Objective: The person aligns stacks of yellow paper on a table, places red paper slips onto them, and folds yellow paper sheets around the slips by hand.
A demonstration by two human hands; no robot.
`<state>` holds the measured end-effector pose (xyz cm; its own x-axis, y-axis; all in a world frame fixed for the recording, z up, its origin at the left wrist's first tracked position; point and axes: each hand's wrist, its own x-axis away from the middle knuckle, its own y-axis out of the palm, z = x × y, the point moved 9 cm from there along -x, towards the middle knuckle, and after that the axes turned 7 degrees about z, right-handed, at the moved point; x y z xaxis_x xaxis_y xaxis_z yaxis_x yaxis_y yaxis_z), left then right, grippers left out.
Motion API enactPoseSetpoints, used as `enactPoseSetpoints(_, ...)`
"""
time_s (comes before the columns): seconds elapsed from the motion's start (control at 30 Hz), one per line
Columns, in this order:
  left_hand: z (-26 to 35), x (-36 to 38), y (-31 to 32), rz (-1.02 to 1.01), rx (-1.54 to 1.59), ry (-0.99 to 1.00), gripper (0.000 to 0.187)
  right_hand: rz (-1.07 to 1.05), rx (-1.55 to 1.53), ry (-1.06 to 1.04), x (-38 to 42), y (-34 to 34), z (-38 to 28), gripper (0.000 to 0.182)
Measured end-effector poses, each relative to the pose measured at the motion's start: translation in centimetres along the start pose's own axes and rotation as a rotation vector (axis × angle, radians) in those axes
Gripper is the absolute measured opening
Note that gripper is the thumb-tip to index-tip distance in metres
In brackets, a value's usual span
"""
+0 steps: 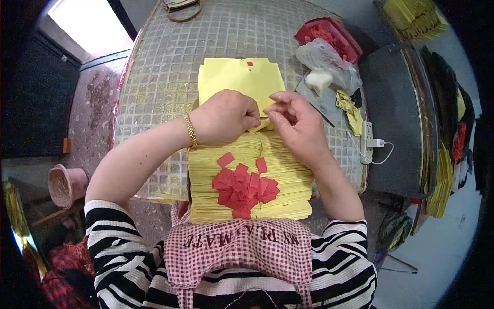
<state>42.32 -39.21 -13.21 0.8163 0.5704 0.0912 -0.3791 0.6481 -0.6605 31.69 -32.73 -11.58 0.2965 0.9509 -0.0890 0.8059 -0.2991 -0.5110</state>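
Though half-curled, hands (226, 117) (302, 126) at yellow paper (234, 80).

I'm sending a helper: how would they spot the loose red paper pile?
Find the grid-patterned table, then the thick yellow stack by the checked apron. The pile of red slips lies on top. Unlike the red bits in the container, it sits loose on yellow.

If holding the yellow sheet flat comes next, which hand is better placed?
Probably the left hand: it covers part of the yellow sheet, while the right hand sits mostly beyond the sheet's right edge.
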Motion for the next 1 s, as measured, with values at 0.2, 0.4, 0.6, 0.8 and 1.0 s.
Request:
enactPoseSetpoints(0.2,-0.5,-2.2,-2.5,0.152,-0.303,0.009,0.018,0.395,-0.105,-0.076,-1.0,-4.9,3.8,0.034)
enactPoseSetpoints(0.4,1.7,0.0,-6.0,0.817,-0.543,0.408,0.011,0.288,0.591,0.248,-2.1,-6.5,12.6,0.053)
enactPoseSetpoints(0.6,2.9,1.9,-5.2,0.820,-0.462,0.549,0.010,0.035,0.984,0.476,-3.3,-4.5,12.8,0.079)
enactPoseSetpoints(0.8,1.5,1.6,-4.8,0.713,-0.317,0.508,0.009,0.053,0.900,0.532,-3.8,-4.1,14.2,0.083)
enactPoseSetpoints(1.0,0.9,1.7,-4.5,0.660,-0.279,0.474,0.009,0.094,0.874,0.503,-3.9,-4.8,14.6,0.083)
